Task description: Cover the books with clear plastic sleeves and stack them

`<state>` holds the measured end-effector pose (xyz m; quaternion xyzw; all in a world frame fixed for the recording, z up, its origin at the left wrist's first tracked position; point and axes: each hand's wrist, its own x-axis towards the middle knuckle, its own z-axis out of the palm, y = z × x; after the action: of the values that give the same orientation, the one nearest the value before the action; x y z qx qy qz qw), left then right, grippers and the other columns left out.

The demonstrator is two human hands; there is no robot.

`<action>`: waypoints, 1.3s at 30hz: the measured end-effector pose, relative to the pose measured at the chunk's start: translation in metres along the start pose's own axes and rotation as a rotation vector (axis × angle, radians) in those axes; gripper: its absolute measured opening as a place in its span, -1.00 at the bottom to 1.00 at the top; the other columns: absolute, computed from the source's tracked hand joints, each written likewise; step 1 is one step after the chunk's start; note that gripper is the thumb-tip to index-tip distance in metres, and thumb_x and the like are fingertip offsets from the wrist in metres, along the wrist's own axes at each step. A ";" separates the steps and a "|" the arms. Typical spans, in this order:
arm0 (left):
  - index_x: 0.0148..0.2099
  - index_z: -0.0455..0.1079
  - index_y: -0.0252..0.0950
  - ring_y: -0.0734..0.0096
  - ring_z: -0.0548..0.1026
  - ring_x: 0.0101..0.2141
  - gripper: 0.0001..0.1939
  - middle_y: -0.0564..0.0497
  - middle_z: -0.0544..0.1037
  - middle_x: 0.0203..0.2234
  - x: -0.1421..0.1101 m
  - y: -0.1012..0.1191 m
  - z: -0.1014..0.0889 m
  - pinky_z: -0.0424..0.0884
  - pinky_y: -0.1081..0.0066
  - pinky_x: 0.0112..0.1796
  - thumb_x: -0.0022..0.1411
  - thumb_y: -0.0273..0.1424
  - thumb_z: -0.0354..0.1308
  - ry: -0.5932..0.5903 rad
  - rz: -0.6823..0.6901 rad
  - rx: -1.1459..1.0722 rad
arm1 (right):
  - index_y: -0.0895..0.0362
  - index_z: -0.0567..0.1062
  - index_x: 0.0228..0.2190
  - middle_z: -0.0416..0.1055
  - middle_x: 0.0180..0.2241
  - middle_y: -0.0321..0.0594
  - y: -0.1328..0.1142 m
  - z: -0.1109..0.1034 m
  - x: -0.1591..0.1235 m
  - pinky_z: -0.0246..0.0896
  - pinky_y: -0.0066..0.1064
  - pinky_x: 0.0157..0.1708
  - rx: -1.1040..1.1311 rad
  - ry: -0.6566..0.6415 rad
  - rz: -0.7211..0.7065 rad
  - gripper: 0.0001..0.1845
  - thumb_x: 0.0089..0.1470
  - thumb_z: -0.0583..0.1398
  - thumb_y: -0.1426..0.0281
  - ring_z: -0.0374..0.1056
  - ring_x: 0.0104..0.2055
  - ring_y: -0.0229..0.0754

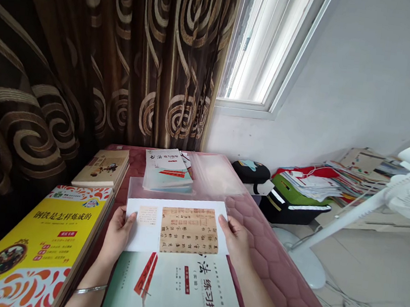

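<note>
From where I stand, everything hangs on the white sheet (147, 238) stretched between the person's two hands. Its long axis runs left to right, straight across the body, with a tan print of brush calligraphy (190, 231) filling most of its right half. The left hand (118, 227) has the left end pinched, thumb on top and fingers curled out of sight beneath; the right hand (236, 239) grips the other end in much the same way, thumb over the edge. Neither is nearer than the other, for both are touching it, and the sheet lies directly between them.

Toward the person, the pale green book (169, 293) shows from under the sheet's near edge, which cuts across the top of the title. I can't tell whether sheet and book are joined. A strip of clear plastic (178, 190) sticks out just past the far edge. Beyond that, on the pink-covered counter (266, 260), sit some booklets (168, 166), with the thick yellow book (57, 225) off to the left.
</note>
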<state>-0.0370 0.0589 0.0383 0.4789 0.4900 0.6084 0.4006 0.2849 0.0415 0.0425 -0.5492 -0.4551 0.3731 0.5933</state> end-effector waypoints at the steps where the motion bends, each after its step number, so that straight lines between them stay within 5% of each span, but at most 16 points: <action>1: -0.20 0.34 -0.24 0.32 0.49 -0.25 -0.53 0.01 0.55 -0.34 0.000 0.001 0.000 0.37 0.36 -0.18 0.01 -0.01 0.29 0.003 -0.002 -0.003 | 0.14 0.48 -0.49 0.39 -0.53 -0.27 0.000 0.000 0.000 0.12 -0.45 -0.52 0.001 -0.004 0.003 -0.51 -0.06 0.26 -0.07 0.23 -0.49 -0.21; 18: -0.21 0.35 -0.23 0.34 0.49 -0.31 -0.58 0.01 0.55 -0.37 0.000 -0.001 -0.001 0.38 0.37 -0.22 0.03 -0.04 0.29 0.011 0.010 0.008 | 0.12 0.41 -0.57 0.34 -0.59 -0.32 -0.002 0.002 -0.002 0.07 -0.45 -0.56 -0.033 0.024 -0.025 -0.47 -0.08 0.25 -0.11 0.18 -0.53 -0.24; 28: -0.22 0.35 -0.23 0.32 0.51 -0.27 -0.58 0.01 0.56 -0.34 -0.003 0.002 -0.001 0.39 0.38 -0.22 0.02 -0.04 0.30 0.006 -0.016 -0.009 | 0.15 0.50 -0.44 0.41 -0.51 -0.23 -0.002 0.001 -0.002 0.15 -0.43 -0.53 0.012 0.006 -0.030 -0.50 -0.06 0.26 -0.07 0.26 -0.47 -0.18; 39: -0.25 0.35 -0.23 0.34 0.51 -0.33 -0.56 0.02 0.56 -0.39 -0.001 0.004 0.002 0.41 0.38 -0.25 -0.02 -0.03 0.32 0.021 -0.003 -0.022 | 0.11 0.35 -0.60 0.26 -0.62 -0.33 0.000 0.002 -0.001 0.04 -0.46 -0.60 -0.021 0.028 -0.054 -0.47 -0.07 0.25 -0.09 0.12 -0.55 -0.26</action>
<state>-0.0353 0.0573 0.0416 0.4670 0.4881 0.6183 0.4016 0.2830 0.0410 0.0423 -0.5481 -0.4655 0.3445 0.6035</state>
